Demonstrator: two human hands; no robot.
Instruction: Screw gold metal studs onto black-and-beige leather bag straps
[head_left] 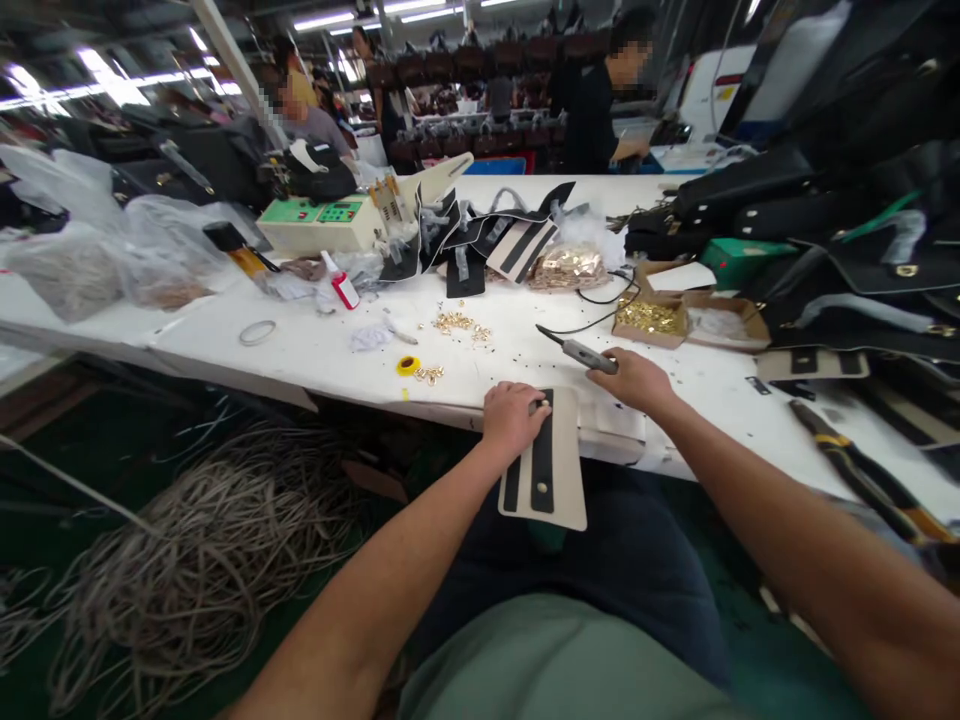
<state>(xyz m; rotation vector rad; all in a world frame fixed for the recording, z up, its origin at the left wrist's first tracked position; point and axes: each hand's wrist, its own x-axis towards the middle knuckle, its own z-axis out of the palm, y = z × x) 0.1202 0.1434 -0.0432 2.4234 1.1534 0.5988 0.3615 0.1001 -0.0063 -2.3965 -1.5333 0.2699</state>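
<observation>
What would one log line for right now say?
left hand: on beige panel with dark strips | right hand: holds grey corded tool | white table: loose gold pieces

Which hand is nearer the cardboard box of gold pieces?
Right. The right hand, gripping the grey corded tool, is just on the near side of the box. The left hand is farther off to the left, on the beige-and-black panel.
</observation>
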